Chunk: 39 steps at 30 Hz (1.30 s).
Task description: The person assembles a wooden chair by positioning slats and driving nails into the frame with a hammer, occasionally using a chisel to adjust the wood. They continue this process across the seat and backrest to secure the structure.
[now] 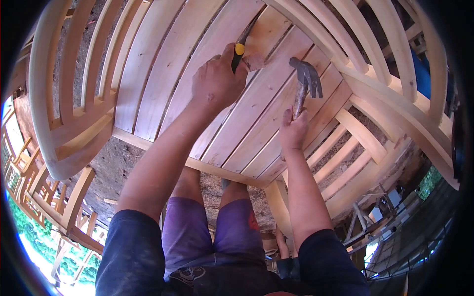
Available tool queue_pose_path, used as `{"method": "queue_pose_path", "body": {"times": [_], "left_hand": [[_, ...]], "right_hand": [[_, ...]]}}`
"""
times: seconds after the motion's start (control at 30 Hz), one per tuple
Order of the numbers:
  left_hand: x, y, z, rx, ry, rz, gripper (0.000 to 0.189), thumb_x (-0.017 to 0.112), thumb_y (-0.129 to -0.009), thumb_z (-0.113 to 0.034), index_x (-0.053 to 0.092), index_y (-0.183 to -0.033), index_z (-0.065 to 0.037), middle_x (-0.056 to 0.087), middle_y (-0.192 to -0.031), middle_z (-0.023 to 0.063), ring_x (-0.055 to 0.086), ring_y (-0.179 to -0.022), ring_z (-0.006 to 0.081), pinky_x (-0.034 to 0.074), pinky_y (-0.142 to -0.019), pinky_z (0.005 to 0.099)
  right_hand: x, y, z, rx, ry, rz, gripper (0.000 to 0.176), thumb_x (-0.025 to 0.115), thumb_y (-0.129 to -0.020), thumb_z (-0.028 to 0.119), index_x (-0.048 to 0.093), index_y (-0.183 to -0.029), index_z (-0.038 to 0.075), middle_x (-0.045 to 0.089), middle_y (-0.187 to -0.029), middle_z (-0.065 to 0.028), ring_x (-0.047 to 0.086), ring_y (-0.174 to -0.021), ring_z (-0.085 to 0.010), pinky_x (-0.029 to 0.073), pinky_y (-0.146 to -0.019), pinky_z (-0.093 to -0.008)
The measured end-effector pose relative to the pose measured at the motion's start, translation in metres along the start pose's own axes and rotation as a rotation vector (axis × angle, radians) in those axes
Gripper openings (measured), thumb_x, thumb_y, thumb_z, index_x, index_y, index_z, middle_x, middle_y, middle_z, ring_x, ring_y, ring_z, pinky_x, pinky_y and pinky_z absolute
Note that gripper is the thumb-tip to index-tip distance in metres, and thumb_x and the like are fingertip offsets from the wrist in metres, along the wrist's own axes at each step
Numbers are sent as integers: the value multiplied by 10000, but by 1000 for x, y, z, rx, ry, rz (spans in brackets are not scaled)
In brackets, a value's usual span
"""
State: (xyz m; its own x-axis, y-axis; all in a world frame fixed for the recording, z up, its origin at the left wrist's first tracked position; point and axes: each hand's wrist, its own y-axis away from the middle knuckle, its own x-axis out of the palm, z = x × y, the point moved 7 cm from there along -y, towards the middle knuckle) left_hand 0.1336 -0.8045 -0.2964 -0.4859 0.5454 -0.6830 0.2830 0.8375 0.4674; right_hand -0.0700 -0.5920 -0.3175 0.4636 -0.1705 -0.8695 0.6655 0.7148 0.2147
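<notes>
My left hand (217, 81) is closed around a black-handled tool with a yellow end (239, 49), held over the slatted wooden seat (192, 64). What kind of tool it is I cannot make out for certain. To its right, a claw hammer (308, 79) is gripped near the middle of its handle by my right hand (295, 129). The hammer's dark head points up and away from me, above the seat boards. Both hands are over the pale planks, which run diagonally with narrow gaps between them.
Curved slatted wooden sides (44, 89) and a slatted back (365, 39) surround the seat. More wooden chair frames (64, 212) stand at the lower left. Bare ground (118, 163) shows below, and another person's arm (281, 244) appears behind my right arm.
</notes>
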Motion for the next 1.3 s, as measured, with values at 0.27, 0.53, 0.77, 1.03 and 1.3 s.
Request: {"method": "queue_pose_path", "body": {"times": [0.27, 0.53, 0.77, 1.03, 1.3], "left_hand": [[1, 3, -9, -119, 87, -26, 520, 590, -988, -353, 584, -1470, -159, 739, -971, 275, 721, -952, 468, 552, -878, 548], [6, 5, -5, -85, 77, -111, 443, 607, -980, -308, 611, -1402, -174, 746, -894, 241, 730, -872, 463, 574, -838, 560], [5, 7, -6, -164, 84, -54, 500, 606, -987, -333, 603, -1466, -188, 753, -990, 241, 736, -952, 421, 570, -881, 510], [8, 8, -2, -158, 76, -69, 489, 594, -985, -324, 602, -1456, -193, 751, -988, 238, 726, -931, 437, 562, -881, 526], [2, 2, -7, -129, 58, -112, 482, 588, -976, -308, 610, -1444, -195, 753, -971, 223, 720, -920, 452, 561, -874, 529]], "right_hand": [[2, 0, -7, 24, 8, 34, 274, 663, -994, 245, 591, -996, -19, 697, -810, -272, 708, -791, -476, 546, -699, -560], [-43, -19, 50, -55, -203, 118, 304, 689, -1019, 270, 589, -1010, -17, 666, -760, -185, 661, -657, -366, 543, -659, -460], [-67, -70, 96, -436, -319, -47, 274, 690, -1016, 223, 605, -1059, -33, 709, -873, -222, 707, -757, -410, 554, -703, -477], [-94, -70, 120, -572, -328, -122, 226, 692, -1020, 189, 636, -1015, -30, 696, -762, -144, 694, -686, -297, 545, -667, -402], [-39, -99, 80, -365, 7, 70, 225, 658, -1036, 166, 623, -1008, -54, 678, -759, -161, 686, -684, -262, 544, -661, -380]]}}
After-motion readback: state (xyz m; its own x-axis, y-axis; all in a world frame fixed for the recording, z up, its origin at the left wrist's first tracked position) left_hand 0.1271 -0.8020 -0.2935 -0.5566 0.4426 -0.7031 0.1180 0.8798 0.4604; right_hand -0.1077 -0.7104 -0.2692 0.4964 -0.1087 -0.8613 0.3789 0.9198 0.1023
